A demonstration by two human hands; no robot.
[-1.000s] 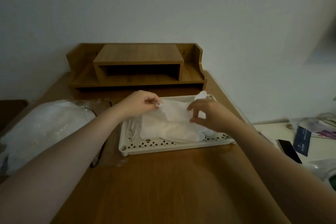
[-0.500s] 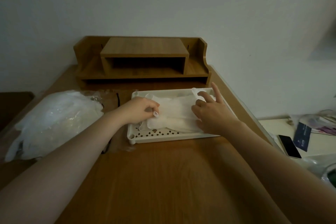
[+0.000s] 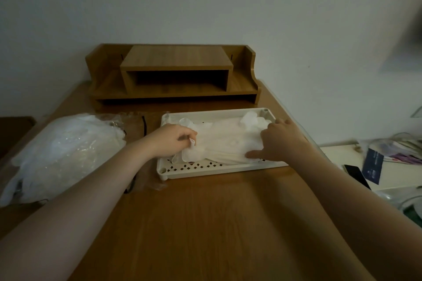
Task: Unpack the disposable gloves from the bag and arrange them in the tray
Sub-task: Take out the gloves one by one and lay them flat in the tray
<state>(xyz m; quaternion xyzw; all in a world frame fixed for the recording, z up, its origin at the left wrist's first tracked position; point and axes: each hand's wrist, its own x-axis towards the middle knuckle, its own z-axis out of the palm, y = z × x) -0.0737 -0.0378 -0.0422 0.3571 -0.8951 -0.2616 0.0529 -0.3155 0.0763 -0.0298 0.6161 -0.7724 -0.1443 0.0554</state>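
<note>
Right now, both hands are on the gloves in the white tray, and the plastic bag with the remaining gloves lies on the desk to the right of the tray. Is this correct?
Not quite. The head view shows the plastic bag on the desk to the left of the white tray, not the right. The rest holds: the left hand and the right hand are both on the gloves in the tray.

White gloves (image 3: 226, 143) flat in perforated white tray (image 3: 205, 167), clear glove-filled bag (image 3: 66, 153) left
</note>
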